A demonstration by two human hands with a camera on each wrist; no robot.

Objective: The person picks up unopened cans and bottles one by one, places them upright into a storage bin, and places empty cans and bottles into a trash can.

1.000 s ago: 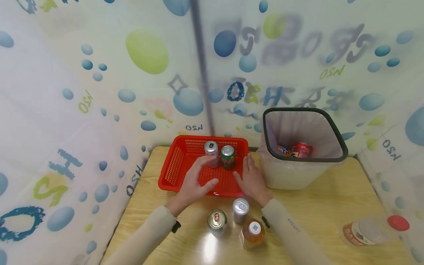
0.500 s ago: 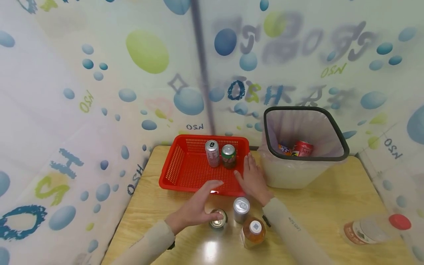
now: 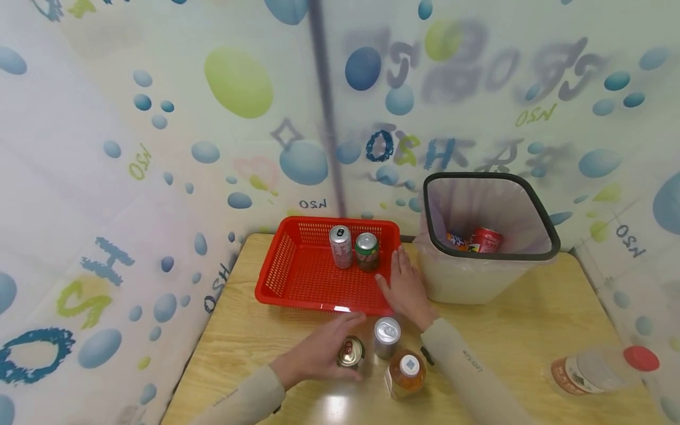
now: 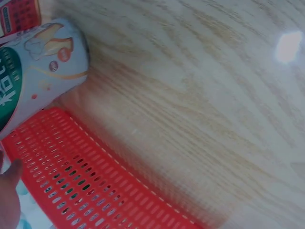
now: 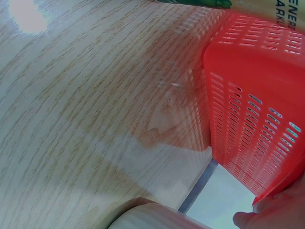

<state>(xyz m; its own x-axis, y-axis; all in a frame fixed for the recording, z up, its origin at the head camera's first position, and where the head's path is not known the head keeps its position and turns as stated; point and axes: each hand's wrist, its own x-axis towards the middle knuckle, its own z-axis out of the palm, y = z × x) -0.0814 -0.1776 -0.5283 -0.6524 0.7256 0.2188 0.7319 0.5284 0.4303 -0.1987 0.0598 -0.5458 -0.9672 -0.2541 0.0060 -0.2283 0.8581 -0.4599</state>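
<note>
My left hand [image 3: 319,349] curves loosely around a gold-topped can [image 3: 350,350] in front of the basket, fingers past its far side and thumb on the near side, with gaps showing. In the left wrist view, a white can [image 4: 52,62] with a green label stands by the basket's wall, a fingertip [image 4: 9,191] at the left edge. My right hand [image 3: 408,290] rests with straight fingers along the right rim of a red plastic basket [image 3: 297,283], thumb on its inner side. Inside stand a pink-and-silver can [image 3: 341,251] and a green can [image 3: 366,257].
A silver-topped can [image 3: 387,337] and a bottle of amber drink [image 3: 406,374] stand near the right forearm. Right of the basket is a lined bin [image 3: 451,283] holding a red can [image 3: 486,240]. A clear red-capped bottle [image 3: 600,370] is at far right.
My left hand has drawn back from over the basket, toward me, and come down around the gold-topped can. The right hand and the basket stay as they were.
</note>
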